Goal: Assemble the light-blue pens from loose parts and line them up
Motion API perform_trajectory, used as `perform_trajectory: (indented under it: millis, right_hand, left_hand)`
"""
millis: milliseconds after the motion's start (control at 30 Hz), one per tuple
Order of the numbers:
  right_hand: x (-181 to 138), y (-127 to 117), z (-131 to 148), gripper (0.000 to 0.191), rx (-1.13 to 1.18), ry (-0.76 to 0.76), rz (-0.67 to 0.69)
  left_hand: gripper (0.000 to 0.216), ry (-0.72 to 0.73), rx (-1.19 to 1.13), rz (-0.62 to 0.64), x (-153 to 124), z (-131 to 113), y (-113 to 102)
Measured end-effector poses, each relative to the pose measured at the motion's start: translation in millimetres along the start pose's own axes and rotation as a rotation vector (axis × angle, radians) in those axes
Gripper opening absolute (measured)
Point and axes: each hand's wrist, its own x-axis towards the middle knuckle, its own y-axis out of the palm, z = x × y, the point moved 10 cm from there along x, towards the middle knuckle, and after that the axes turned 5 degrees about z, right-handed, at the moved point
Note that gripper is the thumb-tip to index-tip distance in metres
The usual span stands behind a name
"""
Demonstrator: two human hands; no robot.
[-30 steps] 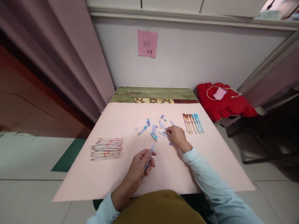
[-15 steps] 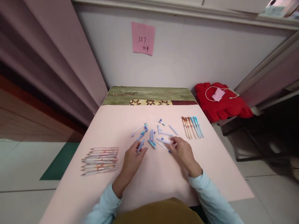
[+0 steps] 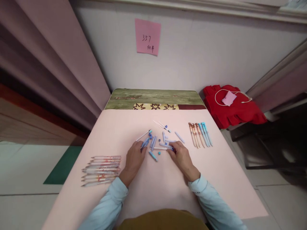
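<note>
My left hand (image 3: 135, 157) is closed on a blue pen barrel (image 3: 145, 142), at the left side of a loose group of pen parts. At the group's right side, my right hand (image 3: 181, 157) has its fingers pinched at the end of a thin white pen refill (image 3: 160, 148); its grip is partly hidden. Lavender barrels (image 3: 153, 143) lie between the hands, and a teal barrel piece (image 3: 153, 156) rests nearer me. A small teal cap (image 3: 159, 153) and dark blue bits (image 3: 150, 134) are scattered about. More white refills (image 3: 161, 124) lie farther back.
A row of light, patterned pens (image 3: 102, 169) lies at the left. Brown-topped and blue pens (image 3: 200, 134) stand in a row at the right. A pale pink sheet (image 3: 153, 191) covers the table. Beyond its right edge are a red cloth (image 3: 236, 110) and a white cable (image 3: 217, 97).
My right hand has moved left, and the refill by it now lies nearly level. The teal barrel piece has shifted toward me. My left hand still holds the blue barrel, slightly farther forward.
</note>
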Motion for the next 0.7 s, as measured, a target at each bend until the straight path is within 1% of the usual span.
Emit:
perform_trajectory:
  millis: [100, 167, 200, 267, 300, 333, 367, 400, 467, 567, 700]
  right_hand:
    - [2, -5, 1, 0.026, 0.032, -0.002, -0.010]
    - [-2, -14, 3, 0.026, 0.121, 0.025, -0.044]
    - [-4, -18, 4, 0.025, 0.203, 0.057, -0.057]
    - [-7, -18, 4, 0.026, 0.451, 0.163, -0.047]
    - [-8, -13, 5, 0.029, 0.606, 0.228, -0.021]
    - [-8, -5, 9, 0.033, 0.765, 0.285, 0.010]
    - [-8, 3, 15, 0.035, 0.905, 0.326, 0.037]
    - [-7, 10, 21, 0.037, 1.017, 0.351, 0.050]
    - [-8, 23, 31, 0.037, 1.155, 0.392, 0.068]
    - [-18, 43, 35, 0.035, 1.247, 0.450, 0.081]
    - [-42, 66, 27, 0.036, 1.332, 0.549, 0.080]
  left_hand:
    - [0.014, -0.006, -0.147, -0.050, -4, -2, -12]
    - [0.021, -0.034, -0.375, -0.063, -12, -4, -18]
    - [0.026, -0.061, -0.533, -0.013, -16, -6, -14]
    - [0.037, -0.172, -0.934, 0.188, -27, -17, 8]
    - [0.041, -0.215, -1.095, 0.284, -34, -27, 18]
    - [0.040, -0.225, -1.209, 0.356, -40, -39, 25]
    - [0.039, -0.229, -1.271, 0.389, -44, -48, 29]
    - [0.038, -0.228, -1.298, 0.418, -48, -55, 33]
    - [0.036, -0.226, -1.291, 0.444, -54, -61, 41]
    - [0.035, -0.233, -1.257, 0.460, -65, -58, 54]
    - [0.032, -0.205, -1.242, 0.454, -78, -51, 66]
